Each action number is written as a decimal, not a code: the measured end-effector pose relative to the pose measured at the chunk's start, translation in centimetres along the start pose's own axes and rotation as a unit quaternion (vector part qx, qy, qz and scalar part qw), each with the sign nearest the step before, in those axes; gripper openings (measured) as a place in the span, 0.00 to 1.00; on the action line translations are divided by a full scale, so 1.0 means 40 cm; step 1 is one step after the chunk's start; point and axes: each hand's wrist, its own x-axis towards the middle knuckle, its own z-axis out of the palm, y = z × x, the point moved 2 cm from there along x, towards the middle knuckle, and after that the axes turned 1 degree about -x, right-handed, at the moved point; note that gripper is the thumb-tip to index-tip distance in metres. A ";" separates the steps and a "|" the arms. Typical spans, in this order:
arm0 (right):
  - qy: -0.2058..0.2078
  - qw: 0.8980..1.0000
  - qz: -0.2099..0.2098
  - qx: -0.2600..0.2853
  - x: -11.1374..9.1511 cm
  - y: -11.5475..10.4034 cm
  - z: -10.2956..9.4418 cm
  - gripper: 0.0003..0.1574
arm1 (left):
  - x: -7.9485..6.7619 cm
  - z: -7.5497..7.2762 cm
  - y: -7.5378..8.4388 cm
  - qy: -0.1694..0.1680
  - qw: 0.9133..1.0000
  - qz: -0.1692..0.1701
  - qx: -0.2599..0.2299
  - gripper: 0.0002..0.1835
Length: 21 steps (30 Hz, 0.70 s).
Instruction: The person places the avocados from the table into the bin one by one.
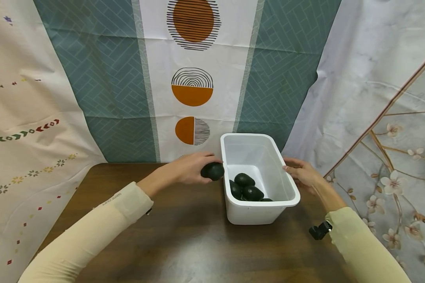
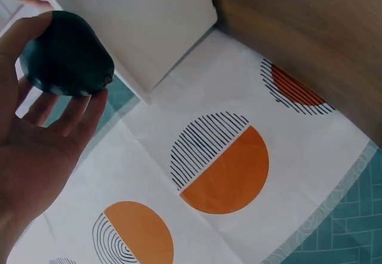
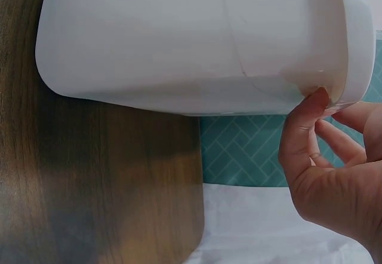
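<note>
My left hand (image 1: pixel 191 168) grips a dark green avocado (image 1: pixel 212 171) just outside the left rim of a white plastic bin (image 1: pixel 255 214). In the left wrist view the fingers and thumb curl round the avocado (image 2: pixel 67 55). Several more dark avocados (image 1: pixel 252 193) lie at the near end inside the bin; one is partly hidden by the front wall. On the other side, my right hand (image 1: pixel 302 175) holds the bin's right rim. The right wrist view shows its thumb and fingers (image 3: pixel 305 126) pinching the rim edge.
The bin stands on a brown wooden table (image 1: pixel 184 236), towards its right back. Behind the table hangs a patterned cloth (image 1: pixel 194 59) in teal and white with orange circles. Floral cloth (image 1: pixel 393 157) closes off the right side, cream cloth (image 1: pixel 32 118) the left.
</note>
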 end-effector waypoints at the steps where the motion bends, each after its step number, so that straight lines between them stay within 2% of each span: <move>1: 0.002 1.000 0.001 0.000 -0.001 0.000 0.000 0.41 | 0.002 -0.001 0.002 -0.001 1.000 0.000 0.001 0.33; 10: 0.007 1.000 0.002 -0.008 -0.008 -0.004 0.003 0.41 | 0.022 -0.008 0.026 -0.003 1.000 0.014 -0.002 0.34; 21: -0.002 1.000 0.000 -0.002 0.000 0.002 0.002 0.42 | 0.053 -0.005 0.048 0.014 0.999 0.032 -0.005 0.33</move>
